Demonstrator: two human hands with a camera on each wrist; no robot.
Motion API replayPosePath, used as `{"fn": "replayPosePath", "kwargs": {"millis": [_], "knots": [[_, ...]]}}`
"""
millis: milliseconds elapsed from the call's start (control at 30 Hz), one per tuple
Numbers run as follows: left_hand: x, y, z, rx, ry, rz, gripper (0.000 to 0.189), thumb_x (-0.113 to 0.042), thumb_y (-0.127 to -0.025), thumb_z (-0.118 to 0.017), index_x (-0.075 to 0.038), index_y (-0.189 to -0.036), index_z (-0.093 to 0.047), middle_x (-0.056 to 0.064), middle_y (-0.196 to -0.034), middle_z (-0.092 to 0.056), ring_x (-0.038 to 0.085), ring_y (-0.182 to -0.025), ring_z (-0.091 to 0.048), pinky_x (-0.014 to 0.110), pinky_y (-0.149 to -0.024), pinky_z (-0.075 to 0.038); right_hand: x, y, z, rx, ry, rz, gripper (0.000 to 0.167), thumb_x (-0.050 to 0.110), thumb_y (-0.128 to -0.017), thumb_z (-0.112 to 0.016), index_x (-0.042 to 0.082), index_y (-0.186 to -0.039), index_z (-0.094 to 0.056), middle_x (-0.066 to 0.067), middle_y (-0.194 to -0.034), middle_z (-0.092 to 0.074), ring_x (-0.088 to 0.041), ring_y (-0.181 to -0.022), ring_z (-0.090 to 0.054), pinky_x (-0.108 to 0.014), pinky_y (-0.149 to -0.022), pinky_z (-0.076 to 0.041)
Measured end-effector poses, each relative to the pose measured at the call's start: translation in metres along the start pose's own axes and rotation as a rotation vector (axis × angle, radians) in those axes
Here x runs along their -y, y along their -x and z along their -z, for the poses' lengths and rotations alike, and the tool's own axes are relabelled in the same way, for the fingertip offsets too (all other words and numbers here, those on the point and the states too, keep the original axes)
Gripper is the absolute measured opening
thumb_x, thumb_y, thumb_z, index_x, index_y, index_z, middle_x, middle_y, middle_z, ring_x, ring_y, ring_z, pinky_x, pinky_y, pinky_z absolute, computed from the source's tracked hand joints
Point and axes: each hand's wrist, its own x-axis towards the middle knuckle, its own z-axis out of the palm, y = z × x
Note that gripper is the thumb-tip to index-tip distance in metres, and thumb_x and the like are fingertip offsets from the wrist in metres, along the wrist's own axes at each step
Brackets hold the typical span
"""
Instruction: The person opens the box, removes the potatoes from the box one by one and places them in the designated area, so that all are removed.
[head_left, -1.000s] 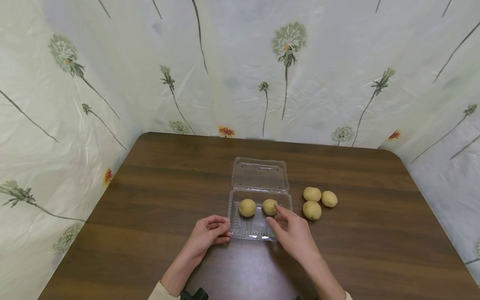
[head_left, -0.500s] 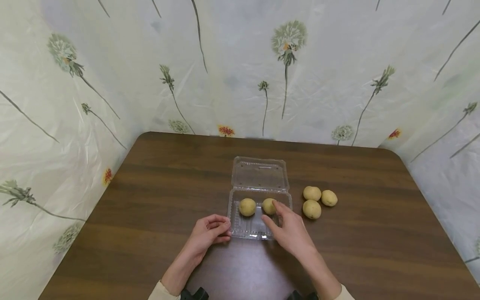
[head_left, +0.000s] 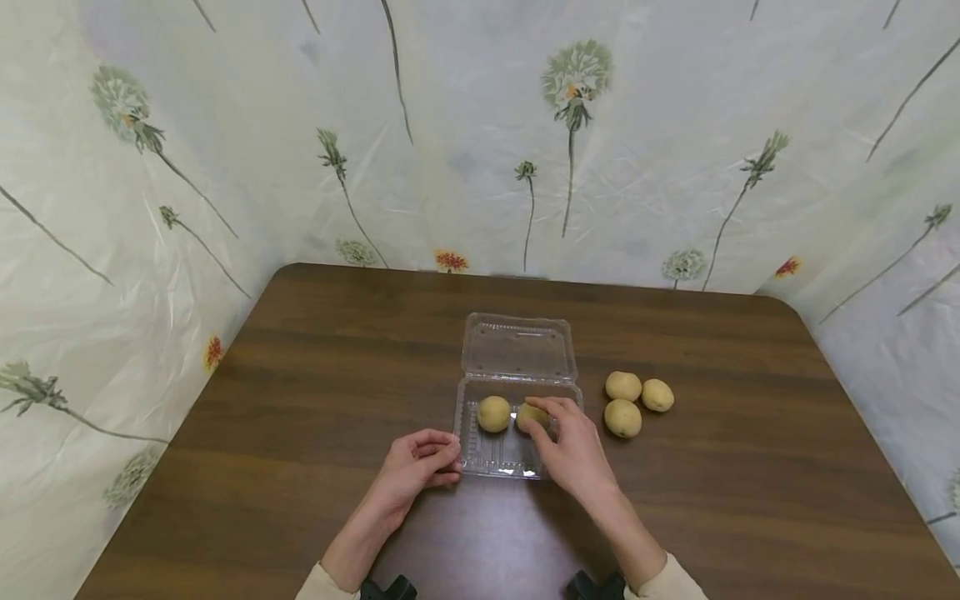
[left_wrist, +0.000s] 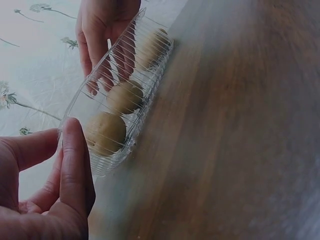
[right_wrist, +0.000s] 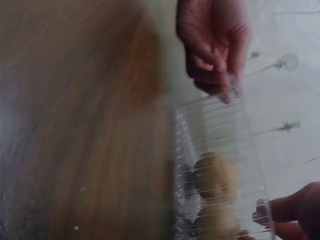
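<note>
An open clear plastic clamshell container lies mid-table in the head view, its lid folded back away from me. Inside sit two round yellow potatoes, the left potato and the right potato. My left hand pinches the container's near-left rim between thumb and fingers, plain in the left wrist view too. Over the right side of the container, my right hand has thumb and fingers around the right potato, partly hiding it. Through the ribbed wall, the left wrist view shows the left potato nearest that hand.
Three more potatoes lie close together right of the container: a back one, a front one and a right one. The dark brown wooden table meets a flower-printed sheet behind and at both sides.
My right hand has moved slightly left, its thumb and fingers coming around the right potato, which has shifted a little toward the left one. The left hand has kept its place at the rim.
</note>
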Motion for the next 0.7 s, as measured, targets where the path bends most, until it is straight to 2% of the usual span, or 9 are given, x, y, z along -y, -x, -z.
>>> {"fn": "replayPosePath", "kwargs": {"millis": [67, 167, 300, 467, 700], "knots": [[0.001, 0.000, 0.000, -0.003, 0.004, -0.002, 0.029, -0.008, -0.091, -0.070, 0.012, -0.109, -0.059, 0.009, -0.087, -0.064, 0.018, -0.078, -0.066, 0.031, -0.073, -0.060, -0.001, -0.002, -0.002, -0.020, -0.019, 0.000, 0.029, 0.007, -0.090, -0.071, 0.005, -0.119, -0.068, -0.012, -0.115, -0.063, -0.031, -0.110, -0.060, -0.042, -0.087, -0.056], [0.002, 0.000, 0.000, -0.007, 0.009, -0.002, 0.030, -0.008, -0.091, -0.070, 0.014, -0.109, -0.058, 0.009, -0.087, -0.065, 0.018, -0.077, -0.066, 0.031, -0.073, -0.060, -0.002, -0.004, -0.006, -0.035, -0.030, -0.006, 0.030, 0.005, -0.087, -0.073, 0.005, -0.117, -0.069, -0.012, -0.112, -0.064, -0.031, -0.105, -0.063, -0.041, -0.086, -0.057], [0.002, 0.000, 0.000, -0.006, 0.007, -0.002, 0.031, -0.008, -0.091, -0.070, 0.014, -0.110, -0.058, 0.010, -0.087, -0.065, 0.018, -0.077, -0.066, 0.031, -0.073, -0.060, -0.003, -0.006, -0.010, -0.046, -0.013, -0.009, 0.033, 0.004, -0.085, -0.075, 0.004, -0.117, -0.070, -0.012, -0.111, -0.066, -0.030, -0.098, -0.066, -0.040, -0.084, -0.057], [0.002, 0.000, 0.000, -0.003, 0.008, -0.003, 0.032, -0.008, -0.091, -0.070, 0.014, -0.110, -0.058, 0.010, -0.087, -0.065, 0.018, -0.078, -0.066, 0.031, -0.073, -0.060, -0.003, -0.009, -0.013, -0.031, 0.029, -0.032, 0.034, 0.005, -0.084, -0.075, 0.003, -0.118, -0.069, -0.014, -0.112, -0.066, -0.030, -0.097, -0.067, -0.041, -0.085, -0.057], [0.002, 0.000, 0.000, -0.001, 0.016, 0.000, 0.030, -0.006, -0.091, -0.070, 0.014, -0.110, -0.058, 0.010, -0.086, -0.064, 0.018, -0.078, -0.066, 0.030, -0.073, -0.060, -0.002, -0.011, -0.013, 0.039, 0.150, -0.074, 0.044, 0.019, -0.085, -0.077, 0.001, -0.123, -0.066, -0.015, -0.103, -0.070, -0.034, -0.101, -0.064, -0.055, -0.092, -0.047]]}}
